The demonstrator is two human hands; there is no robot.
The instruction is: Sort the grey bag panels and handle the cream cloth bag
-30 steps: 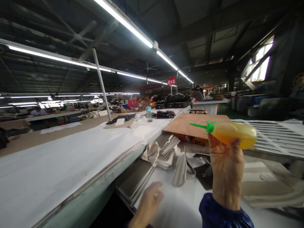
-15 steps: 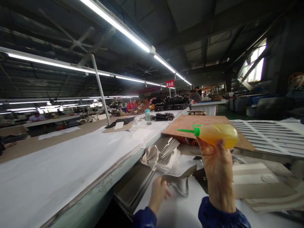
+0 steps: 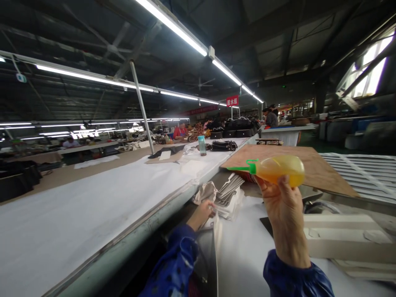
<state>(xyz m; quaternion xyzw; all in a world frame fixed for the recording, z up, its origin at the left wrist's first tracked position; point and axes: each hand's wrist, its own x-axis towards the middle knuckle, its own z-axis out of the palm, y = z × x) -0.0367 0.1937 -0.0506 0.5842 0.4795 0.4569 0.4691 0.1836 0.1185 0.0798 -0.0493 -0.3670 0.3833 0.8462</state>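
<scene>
At the bench's (image 3: 247,255) left edge, a grey piece (image 3: 208,243) is now gripped by the left hand (image 3: 202,212), advanced to the stack (image 3: 229,194); the bottle (image 3: 275,169) stays clasped in the right hand (image 3: 283,210).

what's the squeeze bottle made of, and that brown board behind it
Squeeze bottle: seemingly soft translucent plastic, its yellow-orange contents glowing through; green nozzle opaque, glossy plastic. Right hand grips it. Brown board: flat, matte, thin-edged, likely plywood or hardboard; no grain visible.

Both arms wear dark blue sleeves with gathered cuffs at the wrists. The left sleeve (image 3: 175,268), at lower centre, shows small dark dots. The right sleeve (image 3: 293,278), lower right, looks plain.
</scene>
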